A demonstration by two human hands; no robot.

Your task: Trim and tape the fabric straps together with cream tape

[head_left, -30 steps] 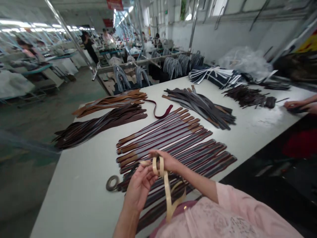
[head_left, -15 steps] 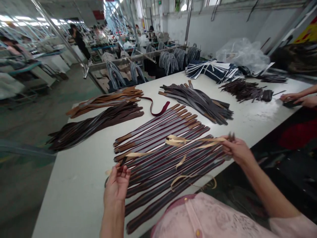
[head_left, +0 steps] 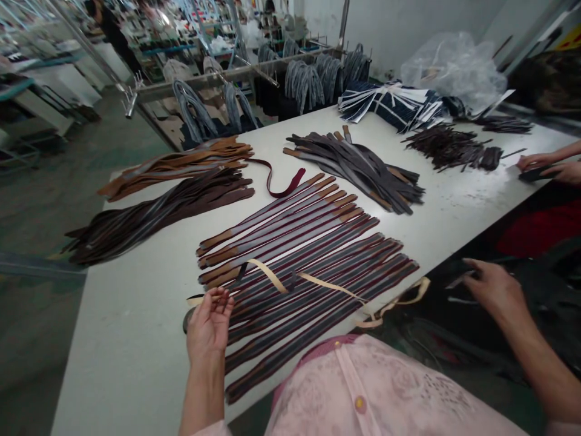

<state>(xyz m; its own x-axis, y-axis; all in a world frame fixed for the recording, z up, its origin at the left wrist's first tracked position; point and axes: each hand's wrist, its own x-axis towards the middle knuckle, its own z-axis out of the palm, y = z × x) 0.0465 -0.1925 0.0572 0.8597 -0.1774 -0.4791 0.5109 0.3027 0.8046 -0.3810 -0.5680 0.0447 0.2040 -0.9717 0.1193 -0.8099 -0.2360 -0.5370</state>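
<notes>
My left hand (head_left: 209, 321) is palm up at the left ends of a row of dark strips (head_left: 299, 290), fingers curled around a narrow cream-and-black tape (head_left: 267, 274). The tape loops from these fingers over the strips. A dark round thing (head_left: 187, 320), partly hidden, shows behind that hand. Off the table's front edge, my right hand (head_left: 497, 293) is closed on a small metal tool (head_left: 457, 280) that looks like thread snips, though blurred. A cream tape end (head_left: 406, 300) hangs at the table edge, apart from the right hand.
Brown strip bundles (head_left: 158, 209) lie at the left, a grey bundle (head_left: 358, 169) behind. A maroon strip (head_left: 285, 188) curves between them. Dark short pieces (head_left: 447, 148), denim pieces (head_left: 394, 106) and a plastic bag (head_left: 454, 72) lie farther back. Another person's hands (head_left: 556, 166) are at the right.
My right hand has left the tape and moved right and down, off the table. The tape, stretched between both hands before, now hangs loose over the strips. My left hand has barely moved.
</notes>
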